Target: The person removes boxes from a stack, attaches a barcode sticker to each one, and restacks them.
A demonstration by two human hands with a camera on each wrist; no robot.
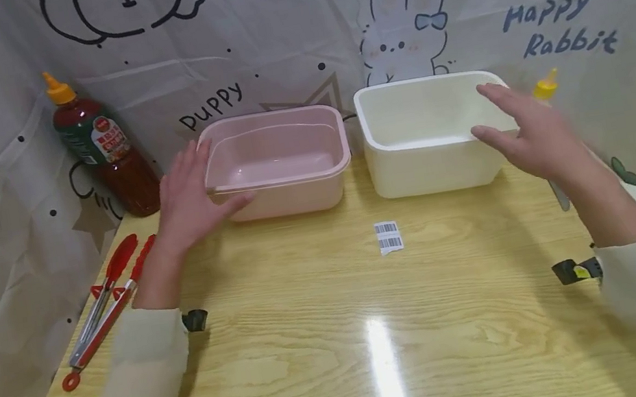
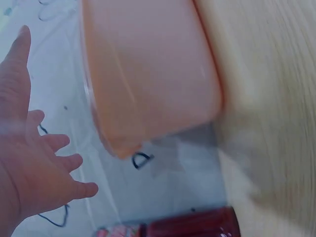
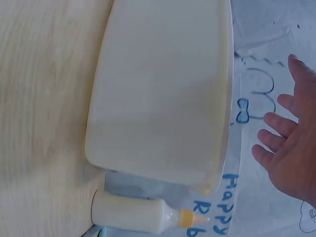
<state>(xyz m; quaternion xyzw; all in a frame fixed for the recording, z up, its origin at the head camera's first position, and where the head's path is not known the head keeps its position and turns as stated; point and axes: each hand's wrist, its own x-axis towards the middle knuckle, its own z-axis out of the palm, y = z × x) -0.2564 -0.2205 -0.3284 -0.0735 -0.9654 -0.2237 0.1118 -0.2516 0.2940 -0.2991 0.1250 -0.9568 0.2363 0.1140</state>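
Observation:
My left hand (image 1: pixel 185 197) is held over the left end of a pink plastic bin (image 1: pixel 287 198), thumb spread from the fingers. The left wrist view shows that hand apart from the bin's wall, gripping nothing. Beside the pink bin stands a deeper cream-white bin (image 1: pixel 434 167), and I see no contents in either. My right hand (image 1: pixel 535 133) hovers at the cream bin's right end with fingers extended. In the right wrist view a gap separates this hand from the bin's rim (image 3: pixel 228 98).
Red-tipped tongs (image 1: pixel 101 312) lie at the table's left edge, with a red sauce bottle (image 1: pixel 130 179) behind them. A barcode label (image 1: pixel 389 237) lies on the wooden table (image 1: pixel 291 341). At right stands a yellow-capped squeeze bottle (image 3: pixel 131 211). A printed cloth (image 1: pixel 279 31) hangs behind.

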